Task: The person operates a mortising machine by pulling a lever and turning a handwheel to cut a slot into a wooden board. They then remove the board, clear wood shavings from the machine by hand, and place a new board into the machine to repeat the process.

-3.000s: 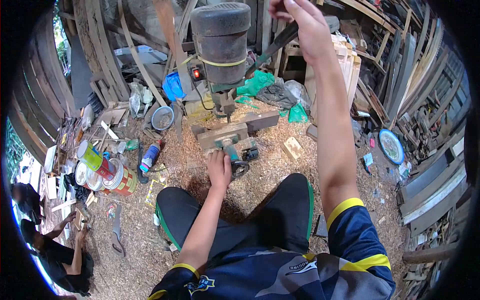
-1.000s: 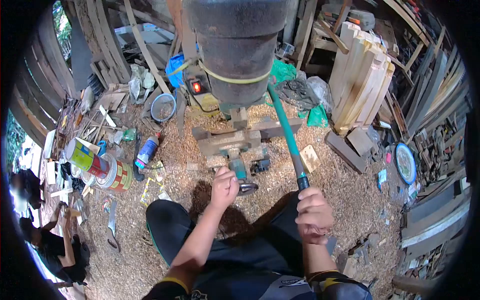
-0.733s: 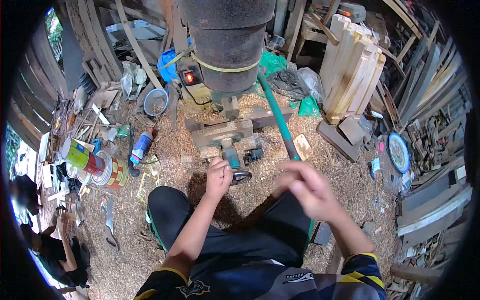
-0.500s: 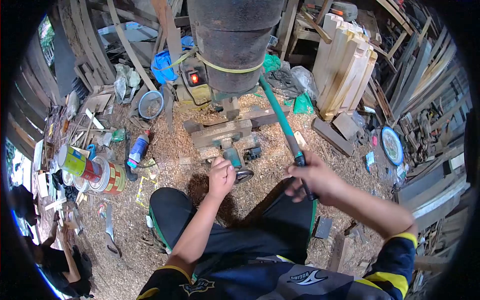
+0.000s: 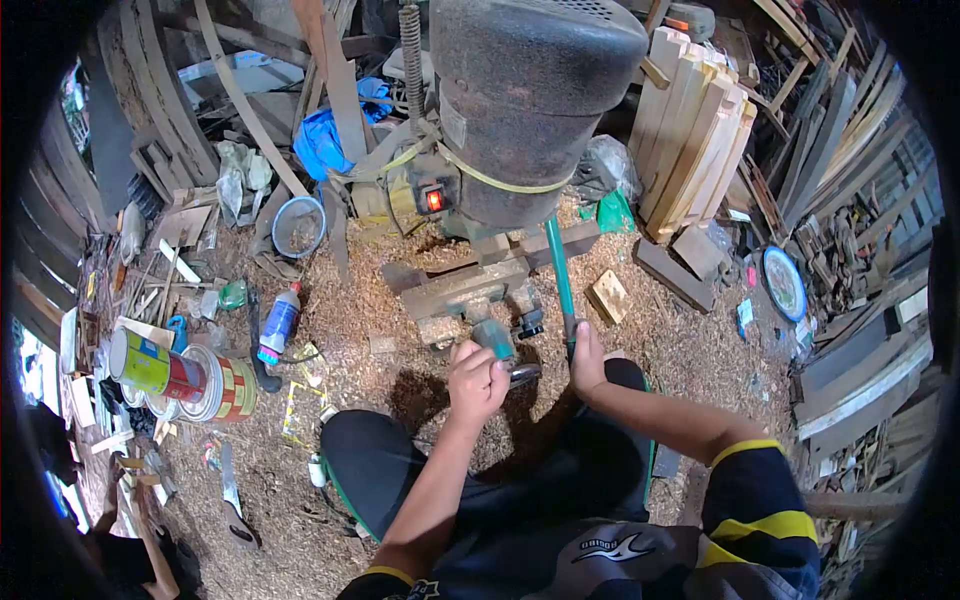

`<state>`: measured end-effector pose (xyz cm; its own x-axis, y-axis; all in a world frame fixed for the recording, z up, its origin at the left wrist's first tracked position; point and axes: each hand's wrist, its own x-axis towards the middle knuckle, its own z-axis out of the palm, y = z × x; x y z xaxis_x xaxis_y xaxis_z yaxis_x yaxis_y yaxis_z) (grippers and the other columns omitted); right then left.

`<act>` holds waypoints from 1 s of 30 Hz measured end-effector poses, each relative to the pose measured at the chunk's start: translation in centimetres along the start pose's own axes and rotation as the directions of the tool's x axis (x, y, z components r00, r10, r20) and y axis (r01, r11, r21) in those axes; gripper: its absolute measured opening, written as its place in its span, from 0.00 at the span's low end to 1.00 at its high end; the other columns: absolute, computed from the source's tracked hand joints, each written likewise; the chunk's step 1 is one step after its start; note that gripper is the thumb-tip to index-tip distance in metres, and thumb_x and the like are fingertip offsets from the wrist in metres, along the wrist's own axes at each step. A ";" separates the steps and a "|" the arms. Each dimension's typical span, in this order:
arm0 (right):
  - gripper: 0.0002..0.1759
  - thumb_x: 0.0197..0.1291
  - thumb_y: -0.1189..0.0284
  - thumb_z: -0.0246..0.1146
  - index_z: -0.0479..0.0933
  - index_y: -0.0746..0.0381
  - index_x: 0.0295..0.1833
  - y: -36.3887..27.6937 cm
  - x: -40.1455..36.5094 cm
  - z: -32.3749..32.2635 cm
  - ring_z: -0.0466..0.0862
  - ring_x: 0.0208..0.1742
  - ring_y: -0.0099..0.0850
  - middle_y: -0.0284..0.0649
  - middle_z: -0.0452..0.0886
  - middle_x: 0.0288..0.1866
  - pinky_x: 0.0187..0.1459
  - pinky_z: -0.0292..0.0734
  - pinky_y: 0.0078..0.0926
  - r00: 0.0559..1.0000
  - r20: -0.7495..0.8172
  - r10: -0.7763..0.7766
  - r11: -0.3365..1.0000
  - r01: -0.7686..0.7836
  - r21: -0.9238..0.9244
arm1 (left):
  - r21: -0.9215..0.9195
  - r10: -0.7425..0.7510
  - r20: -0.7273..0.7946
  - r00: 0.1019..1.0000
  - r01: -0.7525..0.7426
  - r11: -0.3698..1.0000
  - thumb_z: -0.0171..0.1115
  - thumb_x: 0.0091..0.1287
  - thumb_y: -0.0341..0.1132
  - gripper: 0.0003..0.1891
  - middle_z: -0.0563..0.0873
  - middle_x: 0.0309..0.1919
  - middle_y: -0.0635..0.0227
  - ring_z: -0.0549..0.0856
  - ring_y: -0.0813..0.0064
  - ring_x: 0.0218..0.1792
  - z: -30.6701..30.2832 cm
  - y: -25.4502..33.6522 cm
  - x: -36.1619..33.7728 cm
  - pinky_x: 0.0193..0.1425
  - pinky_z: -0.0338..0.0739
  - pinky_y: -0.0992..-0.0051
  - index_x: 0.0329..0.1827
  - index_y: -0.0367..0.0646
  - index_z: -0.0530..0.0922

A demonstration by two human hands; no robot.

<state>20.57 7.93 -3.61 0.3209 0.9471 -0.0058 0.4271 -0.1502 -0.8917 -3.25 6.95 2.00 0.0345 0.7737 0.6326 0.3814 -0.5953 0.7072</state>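
Note:
In front of me stands a machine with a large dark motor housing (image 5: 520,110). My right hand (image 5: 588,368) is closed around the dark grip of its green lever (image 5: 559,270), which now points down toward me. My left hand (image 5: 478,382) is curled into a fist at the side of the handwheel (image 5: 525,374), and its fingers hide the part they grip. Just above that hand is the wheel's green-grey hub (image 5: 492,338). A wooden workpiece (image 5: 468,290) lies across the machine's bed. The red switch (image 5: 434,200) glows.
Wood shavings (image 5: 370,300) cover the floor. A small wood block (image 5: 608,297) lies right of the lever. Pale cut timbers (image 5: 695,135) stand at right. At left are a bottle (image 5: 280,323), paint cans (image 5: 215,385) and a handsaw (image 5: 234,495). Another person's arm (image 5: 150,530) shows at lower left.
My right hand has moved left, and the lever has swung to a steeper slant. The machine sits further right in view. My left hand stays by the handwheel.

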 end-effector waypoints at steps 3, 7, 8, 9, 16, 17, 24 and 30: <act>0.24 0.87 0.56 0.44 0.75 0.66 0.60 3.9 1.6 2.4 0.78 0.53 0.48 0.54 0.77 0.51 0.60 0.72 0.46 1.000 0.004 -0.021 1.000 0.021 -0.009 | 0.002 -0.035 0.021 0.999 0.034 0.999 0.64 0.58 0.25 0.06 0.80 0.27 0.64 0.77 0.56 0.33 0.0 -0.2 -0.2 0.43 0.70 0.57 0.24 0.40 0.77; 0.21 0.86 0.59 0.46 0.75 0.67 0.60 4.6 3.0 5.3 0.79 0.57 0.47 0.53 0.79 0.53 0.64 0.73 0.44 0.975 -0.117 -0.188 0.980 0.194 0.049 | -0.011 -0.039 0.046 0.998 0.039 0.999 0.64 0.58 0.25 0.06 0.80 0.27 0.64 0.77 0.56 0.34 -0.1 -0.2 -0.3 0.43 0.70 0.57 0.24 0.40 0.77; 0.22 0.86 0.59 0.47 0.75 0.67 0.60 4.8 3.5 5.6 0.79 0.59 0.48 0.53 0.79 0.55 0.66 0.72 0.43 0.985 -0.084 -0.151 0.985 0.157 0.076 | -0.007 -0.044 0.039 0.998 0.044 0.999 0.64 0.59 0.25 0.06 0.79 0.27 0.64 0.77 0.56 0.34 -0.1 0.0 -0.2 0.43 0.70 0.57 0.24 0.40 0.77; 0.22 0.86 0.59 0.47 0.75 0.67 0.60 5.4 4.0 6.2 0.79 0.59 0.48 0.53 0.79 0.55 0.66 0.72 0.43 0.986 -0.082 -0.148 0.985 0.155 0.079 | -0.005 -0.050 0.033 0.998 0.050 0.999 0.63 0.60 0.25 0.07 0.79 0.26 0.64 0.77 0.56 0.34 -0.1 0.1 -0.2 0.43 0.70 0.57 0.24 0.40 0.77; 0.23 0.85 0.57 0.48 0.76 0.67 0.60 6.8 5.6 8.1 0.80 0.60 0.50 0.54 0.79 0.56 0.66 0.73 0.45 0.943 -0.199 -0.268 0.944 0.298 0.139 | -0.001 -0.078 0.036 0.996 0.078 0.997 0.61 0.67 0.25 0.11 0.77 0.25 0.63 0.75 0.57 0.34 0.1 0.6 -0.2 0.43 0.69 0.57 0.24 0.38 0.74; 0.23 0.85 0.57 0.48 0.76 0.67 0.60 6.8 5.7 8.0 0.80 0.60 0.50 0.54 0.79 0.56 0.66 0.73 0.45 0.944 -0.199 -0.264 0.946 0.294 0.139 | -0.002 -0.080 0.039 0.996 0.080 0.997 0.61 0.67 0.25 0.11 0.77 0.25 0.63 0.75 0.57 0.34 0.3 0.5 -0.2 0.43 0.69 0.57 0.24 0.38 0.74; 0.19 0.83 0.62 0.49 0.78 0.67 0.51 5.6 5.0 7.3 0.80 0.55 0.54 0.53 0.81 0.48 0.61 0.73 0.48 0.942 -0.168 -0.290 0.947 0.308 0.094 | -0.004 -0.173 -0.038 0.984 0.173 0.985 0.56 0.73 0.28 0.15 0.74 0.25 0.60 0.73 0.60 0.32 0.9 0.6 -0.8 0.40 0.68 0.61 0.24 0.37 0.71; 0.21 0.84 0.58 0.51 0.78 0.66 0.53 5.7 4.8 7.6 0.80 0.56 0.58 0.55 0.82 0.52 0.61 0.73 0.53 0.961 -0.155 -0.228 0.968 0.242 0.072 | 0.110 -0.125 -0.121 0.985 0.138 0.984 0.54 0.73 0.30 0.15 0.75 0.27 0.59 0.74 0.57 0.34 1.4 0.7 -1.1 0.43 0.70 0.60 0.25 0.37 0.71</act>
<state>18.11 13.82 -12.20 0.3420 0.9006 0.2682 0.4296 0.1040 -0.8970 -1.72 6.03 1.33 -0.1251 0.8099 0.5731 0.4818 -0.4554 0.7487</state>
